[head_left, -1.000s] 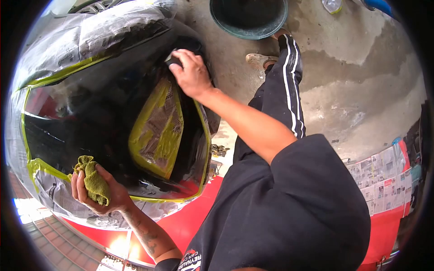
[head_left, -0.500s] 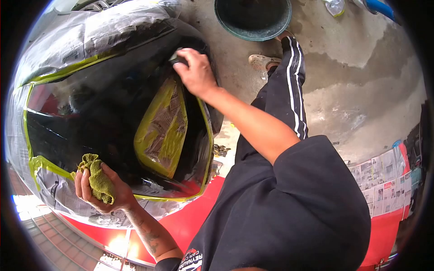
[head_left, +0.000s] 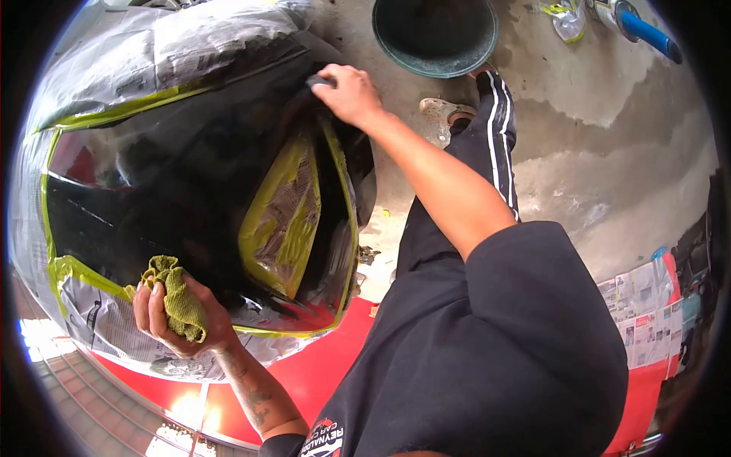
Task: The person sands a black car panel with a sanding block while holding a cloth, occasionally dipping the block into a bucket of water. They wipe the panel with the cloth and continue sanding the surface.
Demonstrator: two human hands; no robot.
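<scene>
My left hand (head_left: 186,316) is closed around a crumpled yellow-green cloth (head_left: 183,306), over the lower left edge of a glossy black car panel (head_left: 175,183). My right hand (head_left: 350,93) is at the panel's upper right edge, its fingers closed on a small dark pad (head_left: 318,81) pressed to the surface. Most of the pad is hidden by the fingers, so its exact kind does not show. Yellow-green masking tape (head_left: 122,113) borders the panel. A pointed patch of taped newspaper (head_left: 282,217) covers part of it, below my right hand.
Newspaper sheets (head_left: 175,49) wrap the car around the panel; red bodywork (head_left: 320,358) shows below. A dark round tub (head_left: 434,72) stands on the concrete floor (head_left: 579,175) by my foot. A blue-handled object (head_left: 647,34) and a plastic bag (head_left: 567,23) lie at upper right.
My right hand has moved with the dark pad slightly right and up along the panel's edge. My left hand still holds the cloth, and the whole view has shifted a little.
</scene>
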